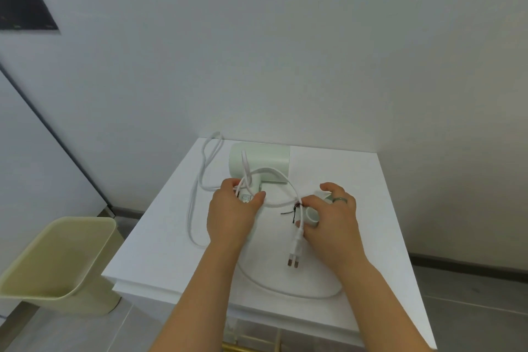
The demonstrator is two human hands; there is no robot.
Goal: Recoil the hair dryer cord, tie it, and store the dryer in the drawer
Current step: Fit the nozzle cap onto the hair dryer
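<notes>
A pale green hair dryer (260, 161) lies at the back of a white cabinet top (357, 180). Its white cord (197, 194) loops loosely to the left and along the front edge. My left hand (231, 214) grips the dryer's handle end together with a loop of cord. My right hand (331, 217) pinches the cord near the plug (294, 254), where a thin dark tie (291, 211) hangs off the cord. A small pale cylinder (311, 216) sits under the right hand's fingers. The drawer is hidden from view.
A pale yellow-green bin (60, 263) stands on the floor to the left of the cabinet. A white wall rises just behind the cabinet. Grey floor shows on both sides. A gold-coloured fitting (237, 347) shows below the cabinet's front edge.
</notes>
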